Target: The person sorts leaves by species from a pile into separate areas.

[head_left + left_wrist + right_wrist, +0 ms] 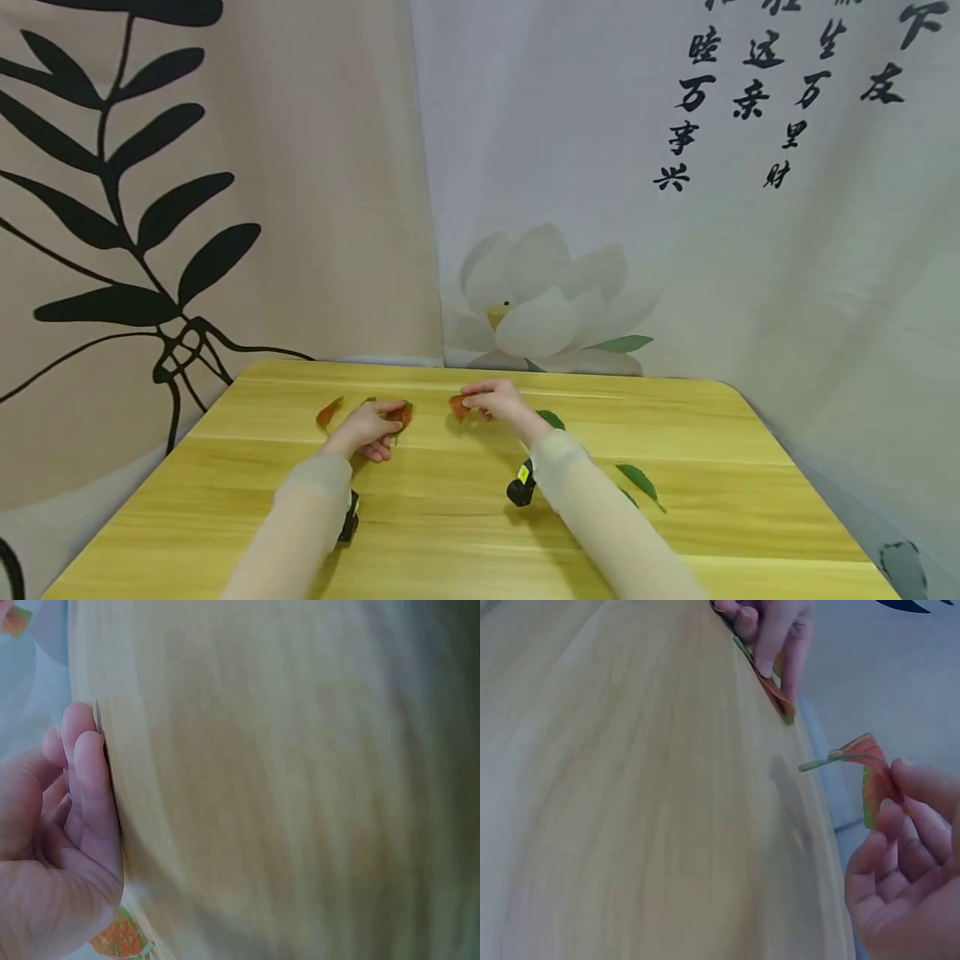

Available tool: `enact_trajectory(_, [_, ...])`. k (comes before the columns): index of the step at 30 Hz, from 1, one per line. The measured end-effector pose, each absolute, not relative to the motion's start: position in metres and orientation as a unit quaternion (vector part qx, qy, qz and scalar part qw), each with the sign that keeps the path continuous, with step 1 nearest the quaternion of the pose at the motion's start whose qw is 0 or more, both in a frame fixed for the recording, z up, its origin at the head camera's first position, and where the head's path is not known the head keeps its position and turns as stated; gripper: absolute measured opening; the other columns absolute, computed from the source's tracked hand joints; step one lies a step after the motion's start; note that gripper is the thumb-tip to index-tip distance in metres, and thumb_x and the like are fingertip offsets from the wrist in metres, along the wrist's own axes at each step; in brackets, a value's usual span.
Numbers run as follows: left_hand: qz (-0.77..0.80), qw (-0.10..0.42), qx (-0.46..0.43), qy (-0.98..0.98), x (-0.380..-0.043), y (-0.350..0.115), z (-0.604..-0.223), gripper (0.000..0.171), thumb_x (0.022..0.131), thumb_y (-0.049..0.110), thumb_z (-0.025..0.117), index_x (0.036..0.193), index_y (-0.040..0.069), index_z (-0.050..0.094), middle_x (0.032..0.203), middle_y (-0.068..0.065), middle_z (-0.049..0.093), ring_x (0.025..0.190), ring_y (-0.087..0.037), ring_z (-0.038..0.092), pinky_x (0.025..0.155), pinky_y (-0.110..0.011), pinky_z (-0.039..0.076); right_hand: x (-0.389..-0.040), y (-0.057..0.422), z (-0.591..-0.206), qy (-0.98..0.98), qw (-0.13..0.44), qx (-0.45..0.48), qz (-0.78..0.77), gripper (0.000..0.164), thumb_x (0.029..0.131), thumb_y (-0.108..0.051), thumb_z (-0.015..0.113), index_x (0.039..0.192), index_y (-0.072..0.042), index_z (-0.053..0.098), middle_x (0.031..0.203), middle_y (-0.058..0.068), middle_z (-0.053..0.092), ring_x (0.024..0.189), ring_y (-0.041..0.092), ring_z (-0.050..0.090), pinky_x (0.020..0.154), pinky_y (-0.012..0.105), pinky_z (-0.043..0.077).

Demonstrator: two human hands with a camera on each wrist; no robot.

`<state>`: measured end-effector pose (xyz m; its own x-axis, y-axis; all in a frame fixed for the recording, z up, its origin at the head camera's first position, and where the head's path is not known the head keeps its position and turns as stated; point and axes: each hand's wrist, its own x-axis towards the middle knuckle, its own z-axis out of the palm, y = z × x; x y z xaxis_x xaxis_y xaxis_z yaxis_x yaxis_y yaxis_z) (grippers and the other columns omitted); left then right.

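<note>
In the head view, my right hand (491,400) is raised over the far part of the table. Its thumb and fingers pinch a curled red-orange leaf (877,776) with a green stem, held off the tabletop. To the left, my left hand (367,429) is low at the table, thumb and forefinger on another red-orange leaf (405,419). That leaf (775,691) lies under the left fingertips in the right wrist view. Beside the left wrist lies a third orange leaf (328,412), also visible below the hand in the left wrist view.
A green leaf (551,419) lies beyond the right wrist. Nearer on the right is another green leaf (637,479), with one more partly hidden by the sleeve. The wooden table (450,517) ends at a printed curtain (337,183). Black wrist cameras (521,483) hang below both arms.
</note>
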<state>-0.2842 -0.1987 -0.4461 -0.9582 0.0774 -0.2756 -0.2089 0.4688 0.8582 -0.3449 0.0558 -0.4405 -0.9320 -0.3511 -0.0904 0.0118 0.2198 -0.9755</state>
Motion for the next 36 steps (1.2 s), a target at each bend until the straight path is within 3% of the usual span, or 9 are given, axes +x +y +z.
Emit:
enact_trajectory(6, [0.515, 0.135, -0.047, 0.845, -0.285, -0.199, -0.447, 0.051, 0.1, 0.009, 0.052, 0.149, 0.005, 0.037, 0.055, -0.006, 0.051, 0.043, -0.015, 0.059, 0.043, -0.03, 0.052, -0.346, 0.034, -0.447, 0.779, 0.14, -0.131, -0.597, 0.029, 0.087, -0.007, 0.071, 0.114, 0.005, 0.069, 0.085, 0.004, 0.069, 0.055, 0.011, 0.045, 0.055, 0.026, 0.039])
enact_trajectory(17, [0.511, 0.139, -0.051, 0.847, -0.284, -0.196, -0.444, 0.051, 0.1, 0.01, 0.052, 0.149, 0.005, 0.037, 0.055, -0.005, 0.05, 0.043, -0.015, 0.058, 0.044, -0.03, 0.052, -0.346, 0.011, -0.46, 0.81, 0.108, -0.152, -0.556, 0.025, 0.084, -0.007, 0.074, 0.107, 0.004, 0.073, 0.102, 0.008, 0.071, 0.067, 0.007, 0.056, 0.06, 0.022, 0.047])
enact_trajectory(36, [0.515, 0.149, -0.056, 0.843, -0.288, -0.2, -0.446, 0.051, 0.101, 0.012, 0.052, 0.15, 0.007, 0.037, 0.056, -0.005, 0.051, 0.044, -0.015, 0.059, 0.045, -0.03, 0.052, -0.345, 0.005, -0.464, 0.859, 0.086, -0.187, -0.468, 0.011, 0.081, -0.003, 0.075, 0.093, -0.001, 0.077, 0.088, 0.006, 0.071, 0.067, 0.011, 0.056, 0.058, 0.023, 0.046])
